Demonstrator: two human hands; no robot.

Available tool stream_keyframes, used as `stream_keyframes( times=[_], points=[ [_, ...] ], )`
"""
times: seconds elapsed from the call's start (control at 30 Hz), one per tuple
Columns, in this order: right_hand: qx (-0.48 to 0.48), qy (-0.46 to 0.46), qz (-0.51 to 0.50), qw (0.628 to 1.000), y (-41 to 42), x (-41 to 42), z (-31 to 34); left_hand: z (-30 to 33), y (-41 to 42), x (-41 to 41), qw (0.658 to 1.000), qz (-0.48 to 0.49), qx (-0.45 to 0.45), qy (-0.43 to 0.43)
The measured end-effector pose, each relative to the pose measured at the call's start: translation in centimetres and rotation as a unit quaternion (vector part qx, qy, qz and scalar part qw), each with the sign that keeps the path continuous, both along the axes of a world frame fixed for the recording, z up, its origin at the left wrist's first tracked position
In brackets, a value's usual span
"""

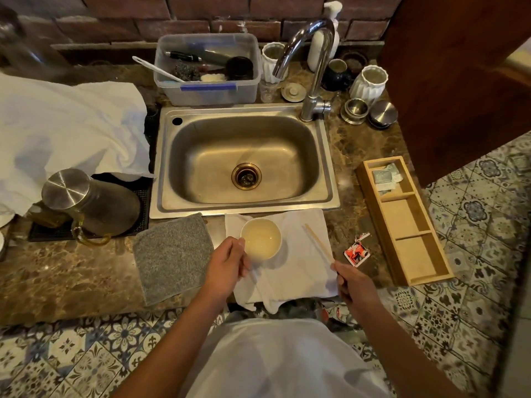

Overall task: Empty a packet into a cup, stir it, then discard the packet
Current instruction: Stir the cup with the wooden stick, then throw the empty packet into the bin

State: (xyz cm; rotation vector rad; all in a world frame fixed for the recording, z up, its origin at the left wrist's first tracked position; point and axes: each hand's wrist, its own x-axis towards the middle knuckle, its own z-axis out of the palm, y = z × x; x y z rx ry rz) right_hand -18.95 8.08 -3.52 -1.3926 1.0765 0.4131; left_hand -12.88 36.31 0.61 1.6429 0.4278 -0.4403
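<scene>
**Cup steadied, stirrer in the other hand, torn packet on the desk**

Left hand (228, 261) curled against the near-left rim of the white cup (261, 238), its grip closed on the rim with the thumb at the lip. Cup stood upright on a white cloth (298, 271) at the front edge of the desk (71, 271), just in front of the sink (244, 159). Pale, cloudy liquid filled the cup.

Right hand (355, 285) pinched the near end of a thin wooden stirrer (317, 242). The stick slanted up and away to the left over the cloth, its far tip beside the cup's right side but apart from it, outside the liquid.

The torn red-and-white packet (357, 249) lay on the bare desk, just right of the cloth, between the right hand and a wooden tray (402, 225). Neither hand touched it.

A grey cloth (172, 254) lay left of the cup, beside the left hand.
</scene>
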Motion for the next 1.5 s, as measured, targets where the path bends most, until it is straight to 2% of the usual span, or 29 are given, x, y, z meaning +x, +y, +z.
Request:
stream_keyframes(
  times=[0.13, 0.33, 0.63, 0.7, 0.77, 0.83, 0.9, 1.03, 1.17, 1.4, 1.5],
  points=[
    [-0.056, 0.002, 0.023, 0.998, 0.8, -0.2, -0.5, 0.4, -0.5, -0.1, 1.0, 0.02, -0.002, 0.01],
    [-0.146, -0.003, 0.142, 0.979, 1.9, 0.2, -0.6, 0.5, -0.7, -0.2, 1.0, 0.028, -0.005, 0.006],
    [-0.175, 0.032, 0.268, 0.947, 1.0, 1.0, -1.0, 0.2, -0.2, 0.1, 0.999, 0.007, 0.03, 0.012],
    [-0.186, 0.047, 0.291, 0.937, 0.6, 1.3, -1.1, 0.6, -0.2, 0.0, 0.998, 0.006, 0.057, 0.009],
    [-0.194, 0.052, 0.306, 0.931, 0.3, 1.3, -1.2, 1.3, 0.2, 0.0, 0.989, -0.02, 0.144, -0.024],
    [-0.197, 0.045, 0.306, 0.93, 0.0, 1.4, -1.1, 2.5, 0.3, -0.2, 0.961, -0.048, 0.263, -0.07],
    [-0.195, 0.037, 0.28, 0.939, -0.5, 1.4, -1.0, 4.2, -0.1, -0.1, 0.944, -0.042, 0.304, -0.122],
    [-0.27, 0.007, 0.226, 0.936, -2.8, 1.7, -0.1, 7.1, -2.9, 1.5, 0.928, -0.065, 0.311, -0.196],
    [-0.301, -0.039, 0.146, 0.942, -5.2, 1.5, 0.0, 8.0, -8.2, 3.7, 0.918, -0.15, 0.284, -0.232],
    [-0.34, -0.039, 0.191, 0.92, -7.1, 0.9, -1.8, 4.4, -18.3, 5.7, 0.872, -0.316, 0.276, -0.252],
    [-0.319, -0.043, 0.184, 0.929, -7.2, 1.0, -2.2, 0.7, -21.5, 6.5, 0.85, -0.367, 0.301, -0.23]
  ],
)
